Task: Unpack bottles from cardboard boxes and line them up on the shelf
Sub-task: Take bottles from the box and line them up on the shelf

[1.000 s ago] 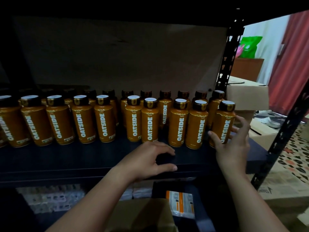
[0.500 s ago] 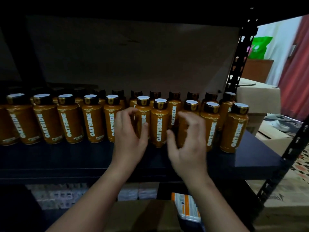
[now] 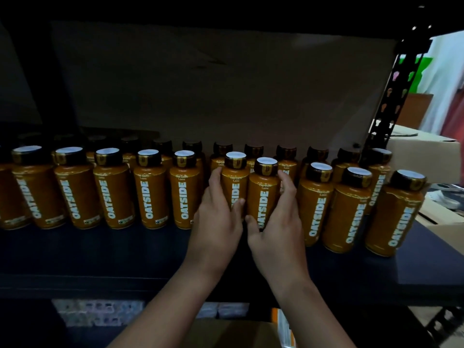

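Observation:
Two rows of orange OATSIDE bottles with dark caps stand on the dark shelf (image 3: 100, 257). My left hand (image 3: 217, 222) grips a front-row bottle (image 3: 234, 182) from its left side. My right hand (image 3: 277, 224) grips the neighbouring bottle (image 3: 263, 194) from its right side. The two held bottles touch each other. To the right, three more front-row bottles (image 3: 351, 212) stand nearer the shelf's front edge than the rest. The left part of the front row (image 3: 113, 189) is straight.
A black perforated upright (image 3: 396, 96) marks the shelf's right end. Cardboard boxes (image 3: 424, 154) sit beyond it on the right. A large cardboard sheet (image 3: 213, 84) backs the shelf. Below the shelf are an open carton (image 3: 233, 332) and white packs (image 3: 98, 310).
My hands have moved from the shelf's front and right end to the middle of the front row and closed around two adjacent bottles. The view has come closer.

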The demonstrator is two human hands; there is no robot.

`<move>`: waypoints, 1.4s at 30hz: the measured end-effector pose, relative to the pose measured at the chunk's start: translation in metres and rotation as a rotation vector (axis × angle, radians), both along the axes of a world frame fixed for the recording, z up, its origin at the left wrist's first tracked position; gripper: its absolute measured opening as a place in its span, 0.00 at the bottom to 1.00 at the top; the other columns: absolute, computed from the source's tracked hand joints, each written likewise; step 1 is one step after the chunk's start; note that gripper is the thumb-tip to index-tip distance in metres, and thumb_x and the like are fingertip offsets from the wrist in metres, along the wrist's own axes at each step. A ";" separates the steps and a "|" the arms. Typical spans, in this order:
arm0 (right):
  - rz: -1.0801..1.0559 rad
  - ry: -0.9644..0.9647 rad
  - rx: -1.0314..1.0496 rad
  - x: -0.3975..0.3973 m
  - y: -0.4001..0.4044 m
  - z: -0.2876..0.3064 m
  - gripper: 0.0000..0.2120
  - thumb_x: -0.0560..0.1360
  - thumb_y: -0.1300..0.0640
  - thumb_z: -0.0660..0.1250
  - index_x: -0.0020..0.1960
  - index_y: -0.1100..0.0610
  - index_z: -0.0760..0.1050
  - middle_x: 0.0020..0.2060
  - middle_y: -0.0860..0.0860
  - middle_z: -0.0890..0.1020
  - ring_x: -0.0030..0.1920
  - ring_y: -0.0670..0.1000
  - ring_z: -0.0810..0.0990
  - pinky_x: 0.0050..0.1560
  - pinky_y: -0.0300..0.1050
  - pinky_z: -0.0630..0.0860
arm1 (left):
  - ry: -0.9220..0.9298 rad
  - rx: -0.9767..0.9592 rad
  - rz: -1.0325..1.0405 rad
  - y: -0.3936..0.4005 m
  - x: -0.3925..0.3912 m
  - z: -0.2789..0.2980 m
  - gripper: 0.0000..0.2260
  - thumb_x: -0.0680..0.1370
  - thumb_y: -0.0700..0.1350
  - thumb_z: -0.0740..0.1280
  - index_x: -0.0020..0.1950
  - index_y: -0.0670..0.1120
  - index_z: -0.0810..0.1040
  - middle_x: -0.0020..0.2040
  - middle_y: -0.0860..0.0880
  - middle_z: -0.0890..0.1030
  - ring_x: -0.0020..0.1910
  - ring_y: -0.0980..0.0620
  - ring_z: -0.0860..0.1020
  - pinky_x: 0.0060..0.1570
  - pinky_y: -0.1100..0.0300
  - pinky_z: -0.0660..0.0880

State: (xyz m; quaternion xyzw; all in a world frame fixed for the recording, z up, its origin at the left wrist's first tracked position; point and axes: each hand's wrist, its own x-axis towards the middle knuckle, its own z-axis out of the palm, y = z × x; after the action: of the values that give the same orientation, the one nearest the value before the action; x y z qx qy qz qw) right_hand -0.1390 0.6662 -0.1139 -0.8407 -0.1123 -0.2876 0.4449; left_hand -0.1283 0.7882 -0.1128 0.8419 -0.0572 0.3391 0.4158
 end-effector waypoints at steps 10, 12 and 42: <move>0.041 0.025 0.021 0.015 0.005 -0.001 0.48 0.77 0.59 0.73 0.78 0.35 0.42 0.77 0.43 0.60 0.76 0.44 0.62 0.67 0.41 0.65 | -0.021 0.045 0.040 0.007 -0.004 0.000 0.32 0.83 0.49 0.65 0.83 0.51 0.52 0.71 0.48 0.74 0.66 0.57 0.74 0.62 0.60 0.74; 0.050 0.029 0.023 0.016 0.006 -0.001 0.48 0.77 0.59 0.73 0.78 0.35 0.42 0.77 0.43 0.60 0.76 0.45 0.62 0.67 0.40 0.65 | -0.037 0.077 0.054 0.010 -0.005 -0.001 0.32 0.83 0.48 0.66 0.83 0.50 0.53 0.69 0.47 0.76 0.63 0.60 0.73 0.59 0.64 0.72; 0.037 0.075 0.001 0.013 0.006 -0.003 0.46 0.78 0.57 0.71 0.80 0.39 0.42 0.76 0.44 0.61 0.68 0.35 0.58 0.57 0.25 0.58 | 0.016 0.247 0.214 0.028 -0.017 0.016 0.34 0.74 0.57 0.75 0.76 0.47 0.69 0.58 0.46 0.84 0.55 0.49 0.84 0.53 0.55 0.81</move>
State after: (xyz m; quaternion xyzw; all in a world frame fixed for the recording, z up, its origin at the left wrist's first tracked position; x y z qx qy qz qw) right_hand -0.1265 0.6726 -0.1167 -0.8484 -0.1112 -0.2477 0.4544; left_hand -0.1452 0.8159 -0.0967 0.8906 -0.0052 0.3653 0.2710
